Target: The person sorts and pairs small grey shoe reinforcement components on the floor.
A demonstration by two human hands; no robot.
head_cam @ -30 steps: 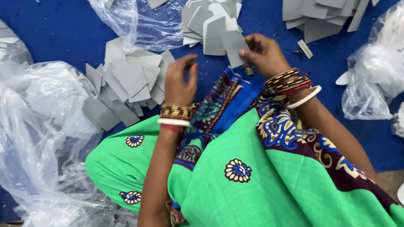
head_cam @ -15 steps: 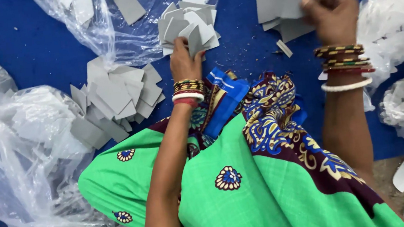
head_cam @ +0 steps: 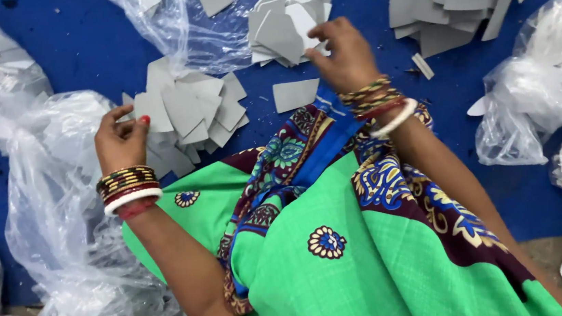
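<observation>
Blue mat (head_cam: pixel 64 41) spreads under everything, our green patterned cloth (head_cam: pixel 372 252) covering its near part. Crinkled clear plastic bags (head_cam: pixel 45 201) crowd left. Flat grey card pieces (head_cam: pixel 187 115) lie heaped beside our left hand (head_cam: pixel 120 140), fingers curled, pinching one edge. Right hand (head_cam: pixel 347 55) grips another grey stack (head_cam: pixel 286 30).

Single head-worn view, steeply downward and close over the lap, onto a blue floor sheet (head_cam: pixel 77 33).
</observation>
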